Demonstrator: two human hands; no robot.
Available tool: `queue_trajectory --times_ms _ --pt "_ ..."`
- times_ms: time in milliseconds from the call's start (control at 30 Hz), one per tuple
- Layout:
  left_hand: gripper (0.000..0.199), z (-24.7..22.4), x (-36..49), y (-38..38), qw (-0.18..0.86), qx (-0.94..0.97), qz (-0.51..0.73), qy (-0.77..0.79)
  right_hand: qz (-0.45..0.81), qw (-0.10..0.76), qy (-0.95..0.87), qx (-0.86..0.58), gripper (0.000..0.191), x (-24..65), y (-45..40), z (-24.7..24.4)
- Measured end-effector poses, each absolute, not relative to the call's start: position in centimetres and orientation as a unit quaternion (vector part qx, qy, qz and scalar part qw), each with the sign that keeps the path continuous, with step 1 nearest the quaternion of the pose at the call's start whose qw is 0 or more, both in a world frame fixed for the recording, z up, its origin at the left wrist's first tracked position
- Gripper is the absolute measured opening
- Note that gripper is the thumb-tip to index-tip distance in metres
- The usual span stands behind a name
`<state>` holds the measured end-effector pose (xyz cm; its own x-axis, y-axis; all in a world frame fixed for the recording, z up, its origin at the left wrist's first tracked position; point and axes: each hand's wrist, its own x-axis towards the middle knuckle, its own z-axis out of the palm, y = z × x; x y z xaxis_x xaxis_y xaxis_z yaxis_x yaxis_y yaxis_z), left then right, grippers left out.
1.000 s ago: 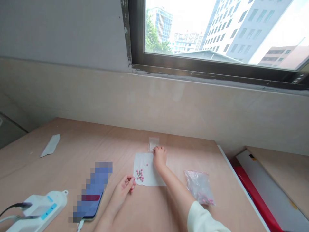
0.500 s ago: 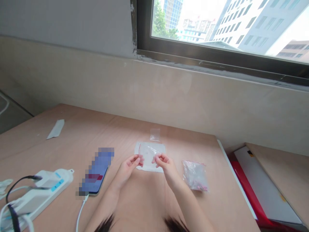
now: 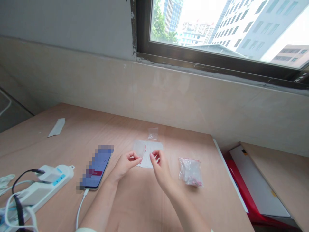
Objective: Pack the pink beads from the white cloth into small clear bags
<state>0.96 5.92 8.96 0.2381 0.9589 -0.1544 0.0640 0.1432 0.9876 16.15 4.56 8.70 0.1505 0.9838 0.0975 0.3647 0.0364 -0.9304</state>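
The left hand pinches a small clear bag with a red seal, and the right hand has just come away from it, so the bag now hangs from one hand over a white paper sheet. Right fingers are curled; I cannot tell if they hold anything. A larger clear bag lies to the right, and the counter has open room at lower middle before its right edge.

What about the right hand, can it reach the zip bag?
Probably yes: the right hand sits just left of the clear zip bag, with only wooden tabletop between them and nothing visibly in the way.
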Motion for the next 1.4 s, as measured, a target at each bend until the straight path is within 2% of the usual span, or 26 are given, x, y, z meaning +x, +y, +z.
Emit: queue_trajectory --times_ms 133,300,567,867,1000,1133,1200,1267,1400 --pt "0.026 9.4 1.3 5.8 0.566 0.563 0.371 0.474 0.425 0.408 -0.589 -0.554 0.019 15.2 5.3 8.8" --pt "0.03 10.0 1.1 5.1 0.6 0.561 0.35 0.451 0.515 0.387 -0.585 -0.494 0.025 15.4 5.1 9.3" --pt "0.027 9.4 0.8 3.8 0.638 0.543 0.315 0.446 0.513 0.363 -0.575 -0.524 0.021 15.1 3.6 8.8" --pt "0.023 8.6 1.7 5.1 0.495 0.549 0.389 0.55 0.43 0.35 -0.583 -0.594 0.019 15.0 4.1 9.6" --pt "0.022 8.8 1.1 5.8 0.444 0.559 0.379 0.589 0.404 0.351 -0.582 -0.612 0.022 15.0 4.5 10.0" --pt "0.008 9.3 0.8 5.8 0.416 0.615 0.361 0.565 0.441 0.334 -0.613 -0.564 0.018 14.5 4.2 10.4" --pt "0.029 9.4 0.7 5.7 0.406 0.636 0.368 0.543 0.468 0.316 -0.61 -0.557 0.017 14.3 4.0 10.5" --pt "0.041 9.5 0.5 5.5 0.41 0.649 0.37 0.524 0.487 0.303 -0.581 -0.577 0.017 14.3 3.8 10.4" --pt "0.044 10.1 -0.3 4.3 0.454 0.68 0.305 0.488 0.563 0.307 -0.513 -0.57 0.019 14.7 3.6 9.8"
